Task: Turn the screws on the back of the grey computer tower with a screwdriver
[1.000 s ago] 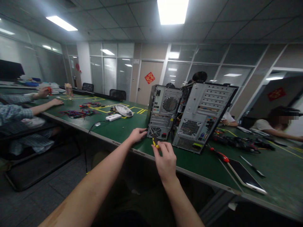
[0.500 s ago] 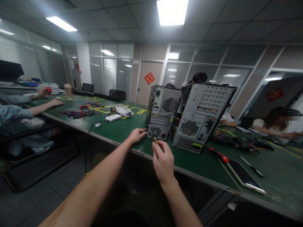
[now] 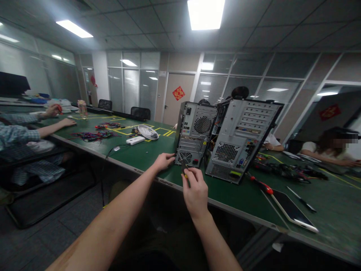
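Two grey computer towers stand with their backs to me on the green table (image 3: 146, 156): a smaller left tower (image 3: 194, 133) and a larger right tower (image 3: 239, 137). My left hand (image 3: 163, 161) rests with curled fingers against the lower left corner of the left tower. Just in front of that tower's lower rear panel, my right hand (image 3: 194, 190) is closed round a yellow-and-black screwdriver (image 3: 184, 168), whose tip points at the panel.
A red-handled tool (image 3: 262, 185), a tablet (image 3: 293, 210) and a black tool (image 3: 301, 199) lie to the right. A small white fan (image 3: 148, 131), a white power strip (image 3: 135, 140) and coloured cables (image 3: 90, 135) lie to the left. Other people sit at the left and far right.
My right hand has lifted slightly and turned the screwdriver, so less of its yellow handle shows. The left hand has stayed on the tower.
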